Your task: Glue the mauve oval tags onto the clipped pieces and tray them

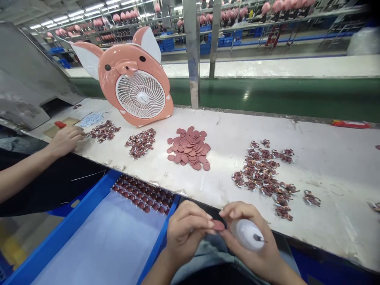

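My left hand (187, 231) pinches a flat reddish-brown disc (218, 225) between thumb and fingertips, just off the bench's front edge. My right hand (252, 237) is wrapped round a white squeeze bottle (247, 234) with a dark needle-like tip that points right. Its fingertips are close to the disc's right edge; whether they touch it I cannot tell. Beyond my hands lies a pile of similar discs (190, 147). To the right is a heap of small brown parts with wires (264, 170).
At the lower left, a blue tray (97, 237) holds rows of brown pieces along its far end. Another person's hand (65, 139) rests by further part heaps (103, 131). A pink animal-shaped fan (139, 85) stands behind. A metal post (192, 55) rises at the bench's back edge.
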### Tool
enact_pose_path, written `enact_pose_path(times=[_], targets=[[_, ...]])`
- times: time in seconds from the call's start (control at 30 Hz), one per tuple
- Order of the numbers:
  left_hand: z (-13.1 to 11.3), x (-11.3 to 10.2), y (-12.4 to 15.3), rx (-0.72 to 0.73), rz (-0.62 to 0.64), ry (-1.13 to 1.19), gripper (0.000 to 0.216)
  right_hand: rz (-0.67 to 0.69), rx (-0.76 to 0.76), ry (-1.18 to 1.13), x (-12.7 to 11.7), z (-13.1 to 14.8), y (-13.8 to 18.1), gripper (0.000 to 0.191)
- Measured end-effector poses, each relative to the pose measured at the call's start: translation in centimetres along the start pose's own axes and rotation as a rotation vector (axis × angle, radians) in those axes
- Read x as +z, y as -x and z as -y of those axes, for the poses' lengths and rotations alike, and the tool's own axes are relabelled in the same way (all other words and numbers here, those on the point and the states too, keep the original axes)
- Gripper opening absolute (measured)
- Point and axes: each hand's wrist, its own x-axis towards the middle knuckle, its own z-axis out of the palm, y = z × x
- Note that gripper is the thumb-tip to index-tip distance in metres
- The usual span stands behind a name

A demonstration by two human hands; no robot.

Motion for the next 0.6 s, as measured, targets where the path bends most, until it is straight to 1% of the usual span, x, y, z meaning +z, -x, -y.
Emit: enact_pose_path(times=[0.1,0.17,0.2,0.3,0.33,0.37,0.43,0.47,0.5,0.53,0.6], targets=[[-1.1,1.5,0.2,-0.205,-0.069,0.242,0.019,-0.025,-0.090,0.022,-0.3,0.5,0.0,0.023],[-1.6,2.4,0.2,-0.407,-0.145,0.388,0.011,-0.052,-0.175,0.081,-0.5,0.5,0.0,0.026],[-1.9,2.8,0.1,-0.539,-0.167,0.487,0.014,-0.067,-0.228,0.120,-0.6,0.4,0.0,0.026],[-2.9,3.8,-0.2,-0.974,-0.193,0.826,0.042,-0.074,-0.386,0.223,-0.9,-0.2,0.1,0.019],[-3.3,4.0,-0.3,-1.086,-0.203,0.907,0.045,-0.061,-0.420,0.247,-0.9,-0.3,0.2,0.016],[-3.6,4.2,-0.4,-1.164,-0.218,0.962,0.043,-0.046,-0.438,0.266,-1.0,-0.4,0.2,0.015],[-4.0,4.3,-0.5,-1.244,-0.266,0.997,0.035,-0.029,-0.411,0.295,-1.2,-0.3,0.5,0.014],[-4.1,4.3,-0.6,-1.254,-0.293,0.993,0.034,-0.031,-0.367,0.305,-1.4,-0.1,0.7,0.014],[-4.1,4.3,-0.7,-1.255,-0.322,0.979,0.034,-0.040,-0.310,0.316,-1.6,0.1,0.8,0.019],[-4.0,4.3,-0.8,-1.254,-0.356,0.953,0.034,-0.044,-0.227,0.311,-1.9,0.4,1.0,0.026],[-3.6,4.1,-1.0,-1.253,-0.411,0.889,0.035,-0.024,0.003,0.238,-2.8,1.1,1.4,0.037]])
